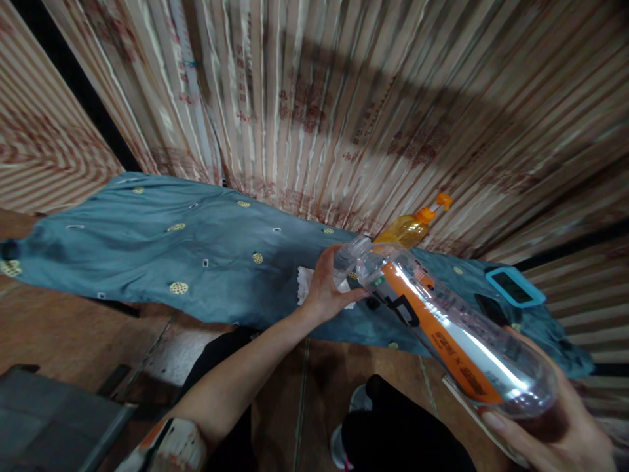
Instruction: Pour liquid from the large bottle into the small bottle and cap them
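Bottle point(442, 328), clear with an orange label, lay tilted in the right hand point(545, 432), fingers clasped under its base, above the bench point(147, 262). Left hand point(327, 288) fingers pinched the bottle's cap, which was not yet off. Behind the bottle stood a yellow pump bottle point(410, 226); beside it, a blue-cased phone point(514, 286).

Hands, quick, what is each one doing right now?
Left hand: closed around the neck of the clear bottle.
Right hand: closed around the same bottle's base.
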Available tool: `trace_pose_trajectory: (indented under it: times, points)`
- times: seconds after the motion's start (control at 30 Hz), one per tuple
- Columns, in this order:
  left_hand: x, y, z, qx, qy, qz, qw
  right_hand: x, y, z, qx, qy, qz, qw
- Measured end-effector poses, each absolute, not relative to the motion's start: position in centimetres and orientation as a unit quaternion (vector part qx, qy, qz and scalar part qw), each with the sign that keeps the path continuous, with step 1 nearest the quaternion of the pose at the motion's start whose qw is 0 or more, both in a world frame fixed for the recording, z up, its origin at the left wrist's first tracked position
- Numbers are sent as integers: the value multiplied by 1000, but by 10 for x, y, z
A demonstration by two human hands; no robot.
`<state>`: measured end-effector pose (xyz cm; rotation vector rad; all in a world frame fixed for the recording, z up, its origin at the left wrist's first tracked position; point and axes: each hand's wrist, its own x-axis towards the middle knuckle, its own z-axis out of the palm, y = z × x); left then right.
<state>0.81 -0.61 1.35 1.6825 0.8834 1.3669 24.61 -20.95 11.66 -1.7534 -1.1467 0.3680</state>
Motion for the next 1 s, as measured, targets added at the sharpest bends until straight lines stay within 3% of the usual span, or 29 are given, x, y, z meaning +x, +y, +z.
trace_pose_trajectory:
  times: [1.0]
  points:
    - [8, -7, 15, 665, 355, 531, 387, 244, -215, 115, -738, -497, 101, 446]
